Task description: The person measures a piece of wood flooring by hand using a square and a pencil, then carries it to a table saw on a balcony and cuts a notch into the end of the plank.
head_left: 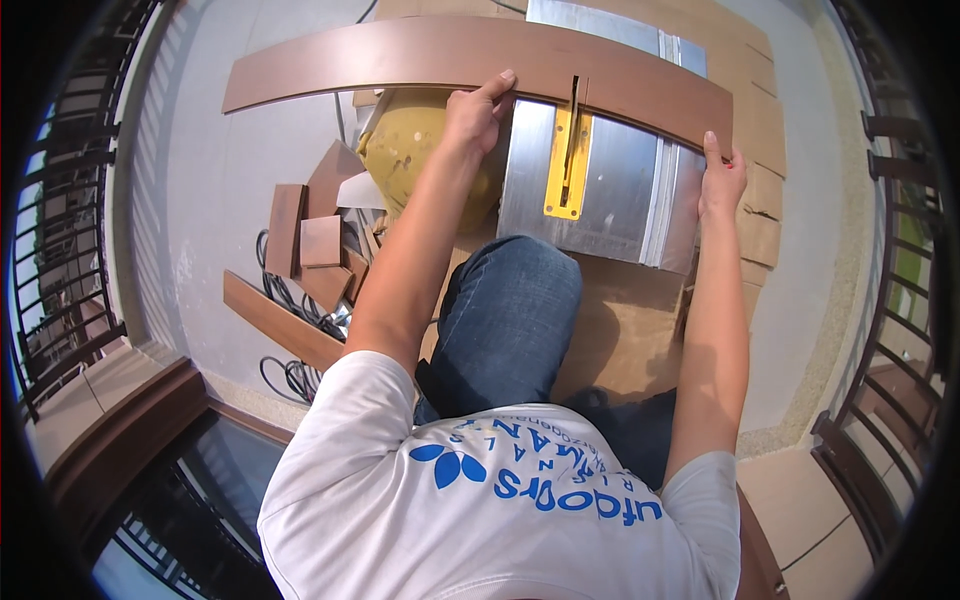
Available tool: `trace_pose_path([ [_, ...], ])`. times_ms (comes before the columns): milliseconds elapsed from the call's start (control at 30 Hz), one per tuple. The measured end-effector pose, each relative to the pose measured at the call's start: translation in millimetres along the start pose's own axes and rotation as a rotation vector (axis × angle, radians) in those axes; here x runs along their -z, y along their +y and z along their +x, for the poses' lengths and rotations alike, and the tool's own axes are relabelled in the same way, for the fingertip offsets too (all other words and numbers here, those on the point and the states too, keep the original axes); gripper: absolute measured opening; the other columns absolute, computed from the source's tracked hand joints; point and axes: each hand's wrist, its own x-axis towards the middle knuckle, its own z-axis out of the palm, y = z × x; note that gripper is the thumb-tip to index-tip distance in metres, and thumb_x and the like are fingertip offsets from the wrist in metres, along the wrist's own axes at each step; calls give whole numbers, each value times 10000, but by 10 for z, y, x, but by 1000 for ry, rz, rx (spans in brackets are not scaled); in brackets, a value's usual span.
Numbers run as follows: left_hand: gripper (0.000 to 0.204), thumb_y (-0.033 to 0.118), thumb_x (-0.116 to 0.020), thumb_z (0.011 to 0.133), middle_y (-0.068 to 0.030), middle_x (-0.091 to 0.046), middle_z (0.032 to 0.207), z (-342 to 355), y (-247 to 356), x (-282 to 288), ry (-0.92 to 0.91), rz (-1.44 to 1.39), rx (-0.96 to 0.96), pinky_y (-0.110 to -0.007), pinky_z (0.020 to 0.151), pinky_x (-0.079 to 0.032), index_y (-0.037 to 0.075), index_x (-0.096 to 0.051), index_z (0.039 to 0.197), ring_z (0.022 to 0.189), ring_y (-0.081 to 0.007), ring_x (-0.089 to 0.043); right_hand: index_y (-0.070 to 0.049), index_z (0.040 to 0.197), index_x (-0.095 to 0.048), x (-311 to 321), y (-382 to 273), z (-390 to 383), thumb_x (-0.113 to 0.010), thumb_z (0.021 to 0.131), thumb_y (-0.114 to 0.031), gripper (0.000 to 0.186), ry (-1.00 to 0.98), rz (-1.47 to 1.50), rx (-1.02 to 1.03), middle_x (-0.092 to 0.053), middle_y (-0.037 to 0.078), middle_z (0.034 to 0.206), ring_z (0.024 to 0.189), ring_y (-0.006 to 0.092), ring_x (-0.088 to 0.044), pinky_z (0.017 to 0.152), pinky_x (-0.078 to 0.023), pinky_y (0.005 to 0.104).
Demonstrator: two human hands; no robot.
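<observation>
A long brown floorboard (420,50) lies crosswise over a metal-topped table saw (620,190). My left hand (480,112) is closed on the board's near edge, left of the saw top, thumb on its upper face. At the right end, my right hand (722,178) grips the near corner with its thumb on top. Between my hands, a yellow blade insert (566,180) is set in the saw top, with a dark narrow slot along it. A thin dark line meets the board's near edge there; whether it is the blade or a cut, I cannot tell.
A dusty yellow rounded thing (410,140) stands left of the saw. Several board offcuts (286,228) and black cables (290,375) lie beside it, near a longer strip (280,318). Flattened cardboard (755,190) covers floor around the saw. Dark railings (890,330) run along the sides.
</observation>
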Motion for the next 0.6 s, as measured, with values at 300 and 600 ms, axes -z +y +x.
trace_pose_path([
  [300, 211, -2, -735, 871, -105, -699, 1020, -131, -26, 8, 21, -7, -2, -322, 859, -577, -20, -648, 1062, 936, -209, -688, 53, 1261, -598, 29, 28, -79, -810, 853, -343, 606, 10, 43, 38, -646, 121, 1161, 1048, 184, -577, 964, -454, 319],
  [600, 208, -3, -743, 864, -102, -699, 1013, -244, -52, 84, 41, -14, -10, -326, 869, -583, -12, -649, 1050, 933, -207, -689, 48, 1275, -593, 51, -31, -240, -806, 860, -326, 597, 37, 17, 7, -645, 115, 1159, 1042, 170, -577, 951, -457, 307],
])
